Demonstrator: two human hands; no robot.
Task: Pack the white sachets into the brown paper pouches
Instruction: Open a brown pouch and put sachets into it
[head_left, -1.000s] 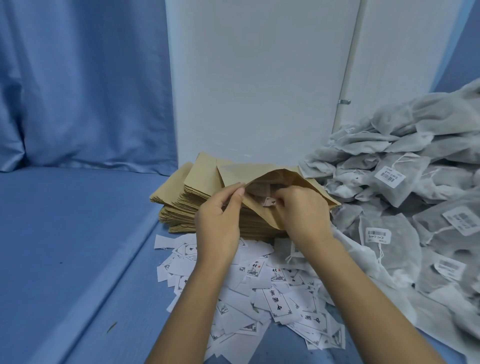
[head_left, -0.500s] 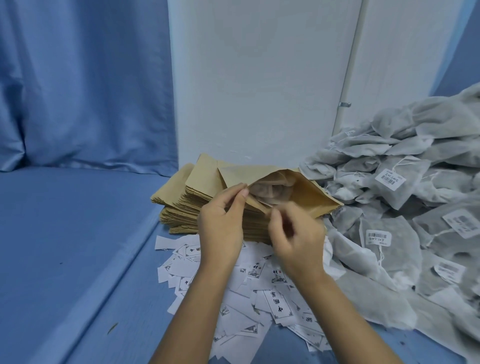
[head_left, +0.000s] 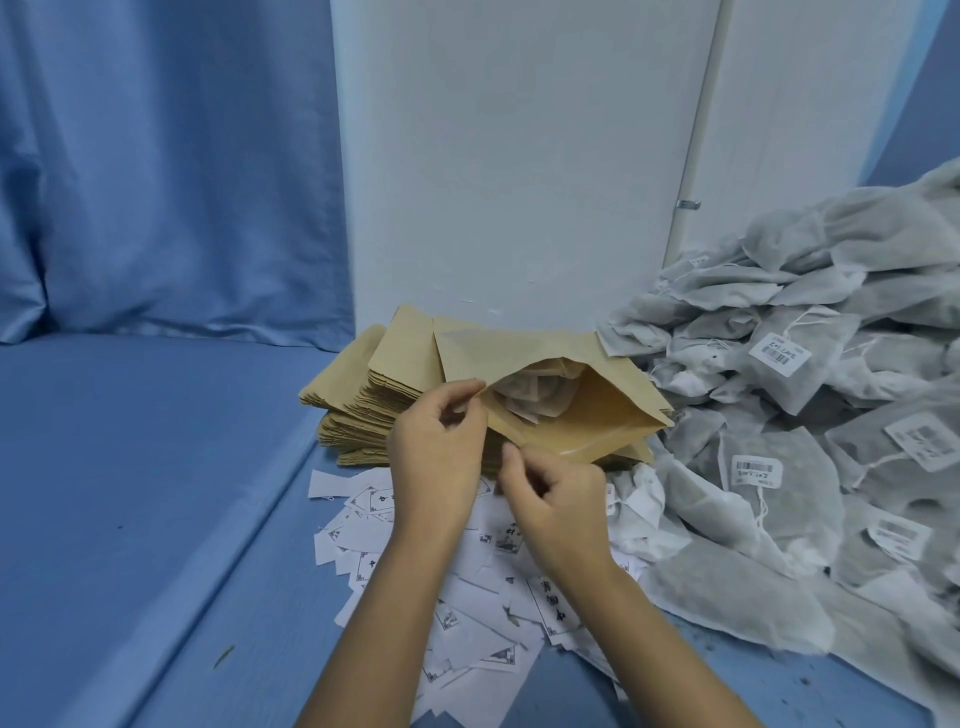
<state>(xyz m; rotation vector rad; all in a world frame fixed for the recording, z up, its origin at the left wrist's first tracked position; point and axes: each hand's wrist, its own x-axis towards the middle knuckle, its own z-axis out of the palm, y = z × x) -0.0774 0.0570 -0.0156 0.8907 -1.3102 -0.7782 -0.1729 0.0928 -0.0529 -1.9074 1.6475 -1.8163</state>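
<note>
A brown paper pouch lies open on top of a stack of flat brown pouches, its mouth facing me. A white sachet shows inside the mouth. My left hand pinches the pouch's upper left lip between thumb and fingers. My right hand is at the pouch's lower lip, fingers curled, thumb and forefinger close to the edge. A big heap of white sachets with barcode labels fills the right side.
Several small printed white paper slips lie scattered under my forearms on the blue surface. A white wall panel stands behind the stack, and a blue curtain hangs at the left.
My right hand has come out of the pouch mouth and dropped to its lower lip. The sachet now sits deeper inside. My left hand has kept its hold.
</note>
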